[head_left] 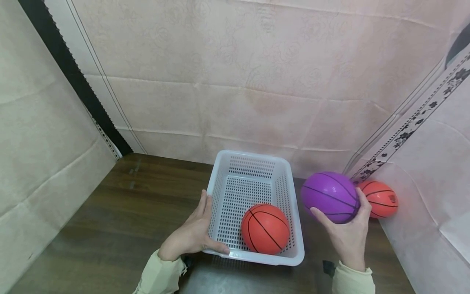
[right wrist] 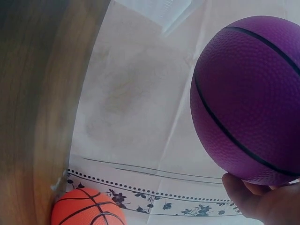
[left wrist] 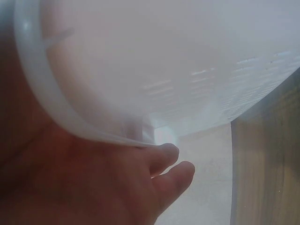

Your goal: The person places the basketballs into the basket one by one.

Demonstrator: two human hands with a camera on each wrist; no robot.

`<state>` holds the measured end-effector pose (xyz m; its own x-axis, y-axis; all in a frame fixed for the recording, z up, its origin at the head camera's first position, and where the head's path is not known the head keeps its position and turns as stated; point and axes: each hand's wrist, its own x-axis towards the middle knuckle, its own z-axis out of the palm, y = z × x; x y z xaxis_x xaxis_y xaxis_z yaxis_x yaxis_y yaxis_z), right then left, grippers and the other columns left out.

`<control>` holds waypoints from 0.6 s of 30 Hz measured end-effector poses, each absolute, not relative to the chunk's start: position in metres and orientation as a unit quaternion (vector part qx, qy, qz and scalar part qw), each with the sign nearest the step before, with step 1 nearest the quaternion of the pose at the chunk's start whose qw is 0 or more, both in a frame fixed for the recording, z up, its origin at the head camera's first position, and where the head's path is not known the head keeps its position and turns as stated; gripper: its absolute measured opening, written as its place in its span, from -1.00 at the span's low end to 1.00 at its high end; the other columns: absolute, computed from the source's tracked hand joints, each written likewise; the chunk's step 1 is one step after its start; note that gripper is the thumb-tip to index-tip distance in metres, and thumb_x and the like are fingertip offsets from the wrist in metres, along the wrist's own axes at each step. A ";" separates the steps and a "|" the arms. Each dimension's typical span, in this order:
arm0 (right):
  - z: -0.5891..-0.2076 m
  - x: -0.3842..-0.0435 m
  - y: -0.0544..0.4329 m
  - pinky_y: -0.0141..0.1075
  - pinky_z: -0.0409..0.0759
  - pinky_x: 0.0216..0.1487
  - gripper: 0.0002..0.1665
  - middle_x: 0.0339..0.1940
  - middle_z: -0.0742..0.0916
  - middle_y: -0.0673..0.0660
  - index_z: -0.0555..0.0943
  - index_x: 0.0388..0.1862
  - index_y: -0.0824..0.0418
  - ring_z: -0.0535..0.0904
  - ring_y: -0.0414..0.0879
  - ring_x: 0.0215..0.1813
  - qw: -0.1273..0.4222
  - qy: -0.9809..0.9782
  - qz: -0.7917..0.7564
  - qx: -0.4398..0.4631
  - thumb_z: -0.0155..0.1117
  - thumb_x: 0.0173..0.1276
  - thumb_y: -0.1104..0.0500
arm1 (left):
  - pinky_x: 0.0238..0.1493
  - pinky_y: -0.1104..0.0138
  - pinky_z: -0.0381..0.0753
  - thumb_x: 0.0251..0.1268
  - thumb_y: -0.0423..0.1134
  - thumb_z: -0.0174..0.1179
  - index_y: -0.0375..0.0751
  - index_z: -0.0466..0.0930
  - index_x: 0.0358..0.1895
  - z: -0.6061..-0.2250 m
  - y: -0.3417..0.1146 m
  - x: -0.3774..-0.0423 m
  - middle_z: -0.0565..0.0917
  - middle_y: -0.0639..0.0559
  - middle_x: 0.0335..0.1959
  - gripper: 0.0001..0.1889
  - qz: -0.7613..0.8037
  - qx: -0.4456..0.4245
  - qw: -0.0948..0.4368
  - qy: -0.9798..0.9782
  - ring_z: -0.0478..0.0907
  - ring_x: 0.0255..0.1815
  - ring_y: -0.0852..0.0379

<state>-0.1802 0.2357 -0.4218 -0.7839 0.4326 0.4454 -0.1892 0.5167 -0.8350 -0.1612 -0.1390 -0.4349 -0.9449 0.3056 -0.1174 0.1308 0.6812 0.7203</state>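
A white perforated plastic basket (head_left: 253,258) stands on the table with an orange-red ball (head_left: 265,229) inside, marked with black lines like a basketball. My left hand (head_left: 191,234) grips the basket's near left corner, its thumb on the front rim and its fingers along the left side. In the left wrist view, the fingers (left wrist: 173,183) lie against the outside of the basket wall (left wrist: 117,70). To the right of the basket, my right hand (head_left: 349,237) holds a purple ball (head_left: 329,197) between thumb and fingers. The right wrist view shows this ball (right wrist: 248,103) off the table.
Another orange-red ball (head_left: 380,199) lies in the right corner, against the cloth wall, partly behind my right hand. Pale cloth walls (head_left: 238,81) enclose the brown wooden table (head_left: 110,232) at the back and on both sides.
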 end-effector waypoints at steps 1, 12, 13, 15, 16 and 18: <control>-0.422 -0.180 0.236 -0.13 0.28 0.32 0.40 0.37 0.35 -0.06 0.13 0.47 -0.32 0.33 -0.05 0.32 0.321 -0.810 0.485 -0.073 0.76 -0.33 0.16 | 0.38 -0.22 -0.04 -0.45 0.31 0.56 -0.24 -0.41 0.55 -0.435 -0.139 -0.161 -0.61 -0.07 0.52 0.57 0.381 0.120 0.114 0.910 -0.34 0.54 -0.24; -0.419 -0.178 0.228 -0.15 0.35 0.27 0.42 0.40 0.33 -0.08 0.12 0.49 -0.28 0.33 -0.08 0.31 0.297 -0.814 0.496 -0.061 0.76 -0.32 0.18 | 0.37 -0.23 -0.04 -0.43 0.30 0.56 -0.25 -0.41 0.55 -0.436 -0.139 -0.161 -0.61 -0.08 0.52 0.56 0.382 0.123 0.111 0.909 -0.34 0.54 -0.25; -0.419 -0.178 0.227 -0.17 0.36 0.26 0.42 0.40 0.33 -0.08 0.12 0.49 -0.28 0.34 -0.08 0.30 0.296 -0.814 0.495 -0.060 0.76 -0.32 0.18 | 0.37 -0.23 -0.04 -0.43 0.31 0.56 -0.26 -0.40 0.55 -0.436 -0.139 -0.161 -0.61 -0.08 0.52 0.56 0.382 0.123 0.110 0.909 -0.33 0.54 -0.25; -0.420 -0.178 0.226 -0.20 0.38 0.23 0.42 0.40 0.34 -0.07 0.12 0.50 -0.27 0.34 -0.09 0.29 0.296 -0.814 0.496 -0.057 0.76 -0.32 0.19 | 0.37 -0.23 -0.03 -0.43 0.31 0.55 -0.27 -0.39 0.55 -0.436 -0.139 -0.161 -0.60 -0.08 0.52 0.56 0.383 0.125 0.109 0.909 -0.32 0.54 -0.25; -0.420 -0.178 0.226 -0.22 0.38 0.22 0.42 0.40 0.34 -0.06 0.12 0.50 -0.27 0.35 -0.09 0.29 0.297 -0.815 0.495 -0.054 0.76 -0.32 0.20 | 0.37 -0.23 -0.03 -0.43 0.31 0.55 -0.27 -0.39 0.55 -0.436 -0.139 -0.161 -0.60 -0.08 0.53 0.56 0.382 0.125 0.109 0.909 -0.32 0.54 -0.25; -0.421 -0.178 0.224 -0.26 0.39 0.20 0.43 0.39 0.35 -0.05 0.12 0.50 -0.27 0.35 -0.08 0.28 0.298 -0.815 0.494 -0.048 0.76 -0.32 0.21 | 0.37 -0.22 -0.03 -0.43 0.31 0.55 -0.27 -0.39 0.55 -0.436 -0.139 -0.161 -0.60 -0.09 0.53 0.56 0.383 0.126 0.107 0.909 -0.31 0.54 -0.25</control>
<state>-0.1783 0.2244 -0.4209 -0.8176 0.3728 0.4389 -0.2168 0.5069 -0.8343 -0.1607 -0.1392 -0.4357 -0.9452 0.3116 -0.0976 0.1478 0.6748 0.7230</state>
